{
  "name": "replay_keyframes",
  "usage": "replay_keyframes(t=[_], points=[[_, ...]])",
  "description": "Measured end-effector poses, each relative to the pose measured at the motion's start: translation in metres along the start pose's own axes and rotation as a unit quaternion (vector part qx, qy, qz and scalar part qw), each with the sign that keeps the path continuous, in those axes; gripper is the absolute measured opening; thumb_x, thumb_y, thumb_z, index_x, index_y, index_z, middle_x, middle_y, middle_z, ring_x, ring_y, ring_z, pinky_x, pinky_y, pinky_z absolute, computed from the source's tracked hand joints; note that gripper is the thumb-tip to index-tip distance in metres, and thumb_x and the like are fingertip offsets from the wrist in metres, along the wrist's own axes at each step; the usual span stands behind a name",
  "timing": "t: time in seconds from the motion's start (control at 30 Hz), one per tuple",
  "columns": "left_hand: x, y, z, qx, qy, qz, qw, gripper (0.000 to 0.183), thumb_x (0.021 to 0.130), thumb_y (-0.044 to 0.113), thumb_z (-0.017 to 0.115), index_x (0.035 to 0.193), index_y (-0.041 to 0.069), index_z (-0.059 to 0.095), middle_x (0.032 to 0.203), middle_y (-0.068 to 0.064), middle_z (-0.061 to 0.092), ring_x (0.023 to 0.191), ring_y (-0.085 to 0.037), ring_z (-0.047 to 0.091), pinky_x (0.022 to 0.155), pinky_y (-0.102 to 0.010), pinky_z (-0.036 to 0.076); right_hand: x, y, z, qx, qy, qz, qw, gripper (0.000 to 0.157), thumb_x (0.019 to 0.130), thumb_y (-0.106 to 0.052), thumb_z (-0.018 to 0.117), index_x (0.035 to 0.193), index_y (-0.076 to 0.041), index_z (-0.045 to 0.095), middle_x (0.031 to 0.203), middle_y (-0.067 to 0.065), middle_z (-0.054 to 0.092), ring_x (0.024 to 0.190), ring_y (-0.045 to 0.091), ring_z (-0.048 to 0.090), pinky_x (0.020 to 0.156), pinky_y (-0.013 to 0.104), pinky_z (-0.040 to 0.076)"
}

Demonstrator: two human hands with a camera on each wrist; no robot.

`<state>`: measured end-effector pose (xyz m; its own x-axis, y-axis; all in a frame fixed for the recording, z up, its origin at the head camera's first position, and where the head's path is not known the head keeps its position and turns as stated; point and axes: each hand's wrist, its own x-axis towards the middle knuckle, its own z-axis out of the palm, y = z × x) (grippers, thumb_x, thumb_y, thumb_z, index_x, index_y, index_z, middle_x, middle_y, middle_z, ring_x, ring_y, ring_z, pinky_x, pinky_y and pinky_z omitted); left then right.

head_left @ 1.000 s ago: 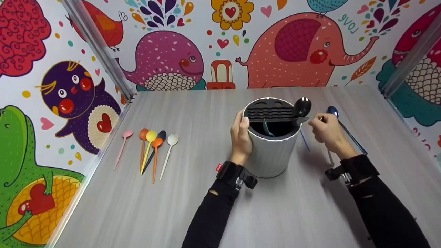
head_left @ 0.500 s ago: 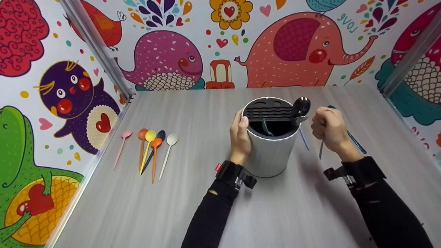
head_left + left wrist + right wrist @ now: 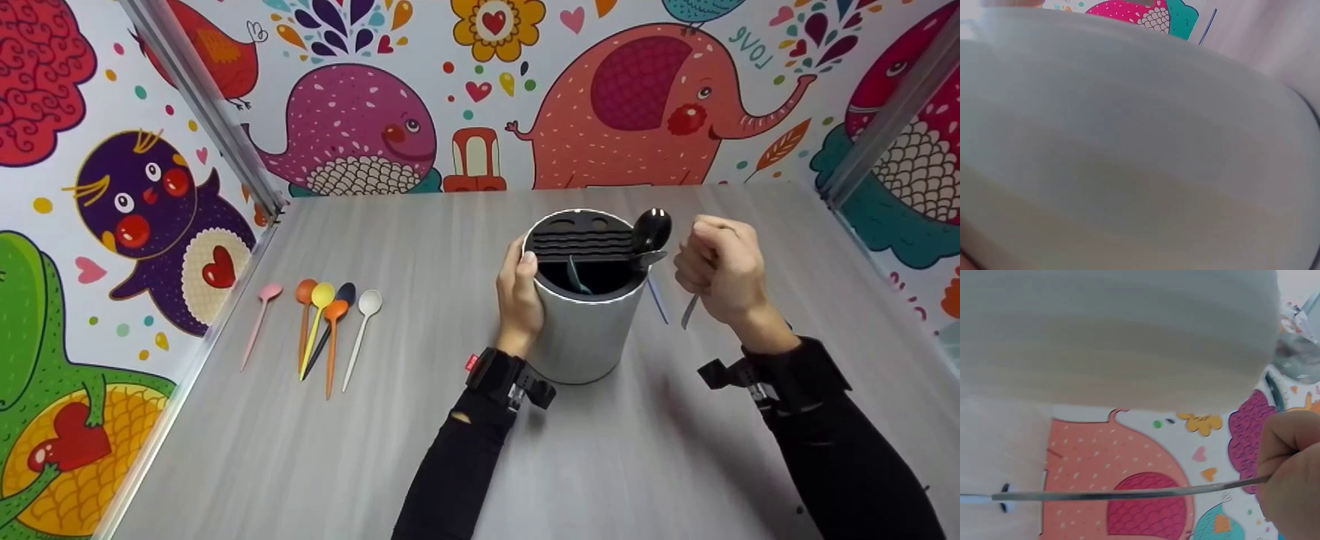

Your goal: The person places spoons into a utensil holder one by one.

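A grey cylindrical utensil holder (image 3: 585, 337) with a black slotted insert stands upright on the table. My left hand (image 3: 519, 300) grips its left side, thumb at the rim. A black spoon (image 3: 651, 229) sticks up at the holder's right edge, above a grey utensil tip (image 3: 649, 259). Inside the opening leans a teal utensil (image 3: 576, 276). Right of the holder, my right hand (image 3: 724, 268) grips a metal utensil by its thin handle (image 3: 690, 311). That handle (image 3: 1100, 495) runs leftward from the fist in the right wrist view. The utensil's head is hidden in the head view.
At left on the table (image 3: 225, 450) lie a pink spoon (image 3: 262, 315), a white spoon (image 3: 364, 330) and several orange, yellow and dark spoons. A thin blue handle (image 3: 658, 301) lies right of the holder, partly hidden. Printed walls enclose the back and sides.
My right hand has risen from the table with the metal utensil in its grip. It now covers the dark blue spoon lying behind it. The left hand still holds the holder.
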<state>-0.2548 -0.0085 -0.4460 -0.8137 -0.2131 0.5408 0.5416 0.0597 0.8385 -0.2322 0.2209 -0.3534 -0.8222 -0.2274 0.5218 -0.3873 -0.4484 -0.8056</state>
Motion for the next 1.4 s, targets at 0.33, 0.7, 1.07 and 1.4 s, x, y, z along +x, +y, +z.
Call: replay_keyframes(t=[0.33, 0.7, 1.07, 1.4], points=[[0.0, 0.0, -0.001, 0.011, 0.001, -0.008, 0.9999, 0.06, 0.093, 0.033, 0.033, 0.131, -0.005, 0.061, 0.123, -0.016, 0.068, 0.114, -0.023, 0.061, 0.1, -0.035, 0.046, 0.009, -0.03, 0.03, 0.034, 0.011, -0.065, 0.997, 0.037, 0.095, 0.0, 0.034, 0.06, -0.005, 0.022, 0.048, 0.0, 0.02, 0.037, 0.009, 0.017, 0.031, 0.022, 0.015], [0.0, -0.001, -0.001, 0.003, -0.004, -0.001, 1.0, 0.06, 0.094, 0.032, 0.032, 0.132, -0.006, 0.06, 0.123, -0.019, 0.067, 0.113, -0.025, 0.061, 0.1, -0.036, 0.047, 0.023, -0.05, 0.054, 0.08, 0.027, -0.117, 0.989, 0.039, 0.092, -0.003, 0.039, 0.059, -0.007, 0.017, 0.049, -0.001, 0.019, 0.037, 0.008, 0.017, 0.033, 0.019, 0.016], [0.0, -0.001, -0.002, 0.007, -0.01, -0.014, 0.9998, 0.061, 0.094, 0.033, 0.033, 0.134, -0.005, 0.059, 0.126, -0.018, 0.066, 0.116, -0.024, 0.06, 0.102, -0.036, 0.046, 0.038, -0.067, 0.064, 0.085, 0.052, -0.167, 0.981, 0.039, 0.09, -0.007, 0.043, 0.059, -0.007, 0.019, 0.048, 0.0, 0.022, 0.037, 0.008, 0.019, 0.034, 0.022, 0.015], [0.0, 0.0, -0.001, -0.001, -0.004, -0.01, 0.9999, 0.061, 0.094, 0.033, 0.033, 0.133, -0.007, 0.059, 0.125, -0.019, 0.066, 0.115, -0.025, 0.061, 0.101, -0.036, 0.046, 0.042, -0.053, 0.065, 0.118, 0.094, -0.181, 0.972, 0.039, 0.09, -0.009, 0.048, 0.062, -0.007, 0.021, 0.048, 0.002, 0.023, 0.038, 0.01, 0.017, 0.036, 0.022, 0.015]])
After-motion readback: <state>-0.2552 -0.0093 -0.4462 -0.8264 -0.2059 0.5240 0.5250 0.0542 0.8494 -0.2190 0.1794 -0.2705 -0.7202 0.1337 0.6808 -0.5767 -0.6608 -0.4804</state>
